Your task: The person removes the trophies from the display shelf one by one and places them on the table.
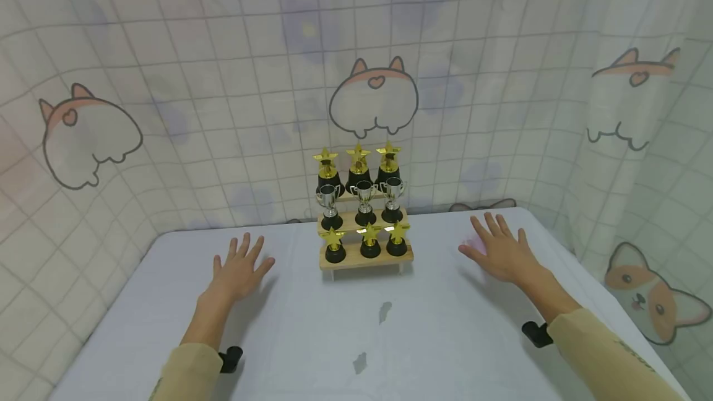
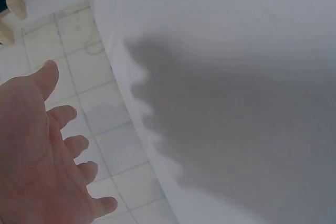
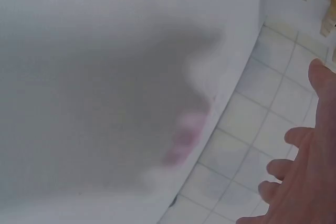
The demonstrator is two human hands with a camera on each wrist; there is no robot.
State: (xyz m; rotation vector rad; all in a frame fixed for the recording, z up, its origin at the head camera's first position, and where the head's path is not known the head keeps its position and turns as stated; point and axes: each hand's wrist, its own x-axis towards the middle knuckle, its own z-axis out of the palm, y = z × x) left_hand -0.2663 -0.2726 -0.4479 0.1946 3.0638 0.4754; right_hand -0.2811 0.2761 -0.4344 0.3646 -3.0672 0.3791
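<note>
In the head view a wooden three-step stand (image 1: 367, 257) bears several small trophies. Gold star trophies on tall black bases (image 1: 358, 173) fill the top step, silver two-handled cups (image 1: 364, 198) the middle one, and gold star trophies on low round bases (image 1: 370, 241) the bottom one. My left hand (image 1: 236, 271) hovers over the table to the left of the stand, fingers spread, holding nothing. To the right of it my right hand (image 1: 501, 251) is spread the same way, also holding nothing. Both wrist views show shadows of the hands on the cloth, and a corner of the stand.
A white cloth covers the table (image 1: 312, 339), with two grey leaf-shaped marks in front of the stand. Behind and at both sides hangs a checked curtain (image 1: 250, 110) with corgi drawings. A black strap piece (image 1: 231, 359) shows at the left wrist, another (image 1: 536, 333) at the right.
</note>
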